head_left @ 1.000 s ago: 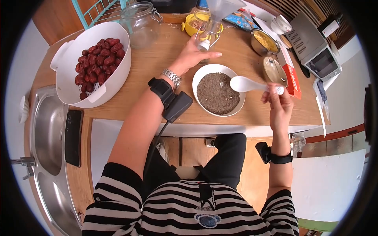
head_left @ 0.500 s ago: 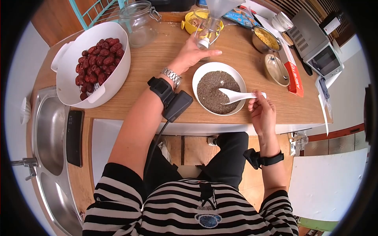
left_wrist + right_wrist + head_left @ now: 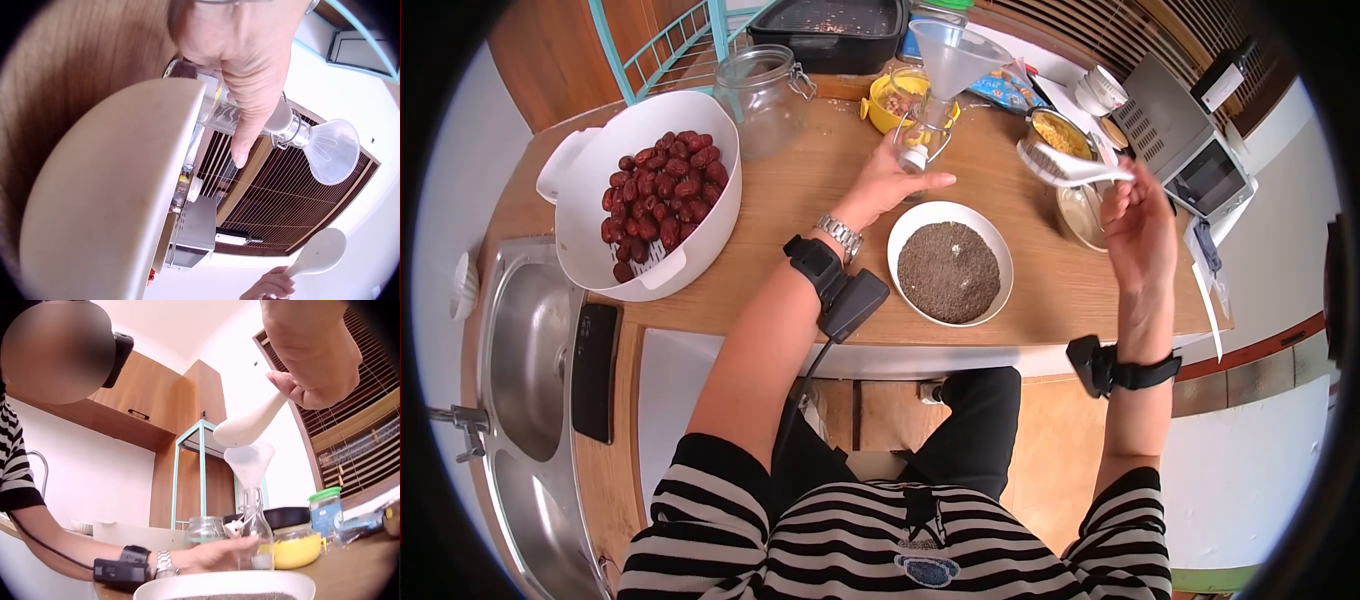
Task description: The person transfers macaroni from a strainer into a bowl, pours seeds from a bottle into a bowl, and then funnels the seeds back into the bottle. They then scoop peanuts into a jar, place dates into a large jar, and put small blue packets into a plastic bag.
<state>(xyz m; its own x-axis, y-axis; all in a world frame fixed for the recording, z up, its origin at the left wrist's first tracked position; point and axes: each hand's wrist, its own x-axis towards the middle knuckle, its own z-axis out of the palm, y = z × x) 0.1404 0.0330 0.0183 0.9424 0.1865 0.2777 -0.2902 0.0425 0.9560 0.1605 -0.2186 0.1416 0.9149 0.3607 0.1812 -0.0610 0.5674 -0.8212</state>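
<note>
My left hand [image 3: 890,188] is wrapped round a clear glass swing-top bottle [image 3: 253,519], which stands upright with a translucent plastic funnel [image 3: 960,60] in its mouth. Raised at the right, my right hand [image 3: 1142,225] pinches the handle of a white spoon [image 3: 1100,174]. A heap of small dark seeds [image 3: 1045,160] lies in the spoon. In the right wrist view the spoon's bowl is above and beside the funnel's rim. Between my hands, close to the counter's front edge, sits a white bowl [image 3: 948,212] of the same greyish-brown seeds [image 3: 950,270].
Red dates fill a white colander [image 3: 720,210] at the left, beside the sink [image 3: 530,370]. Behind stand a glass jar [image 3: 755,105], a yellow container [image 3: 883,120] and a black tray [image 3: 830,45]. A metal bowl [image 3: 1082,145], a beige bowl [image 3: 1080,225] and a microwave [image 3: 1200,160] are at the right.
The spoon came down into the seeds, then rose out loaded, up and to the right with my right hand. My left hand keeps its grip on the bottle.
</note>
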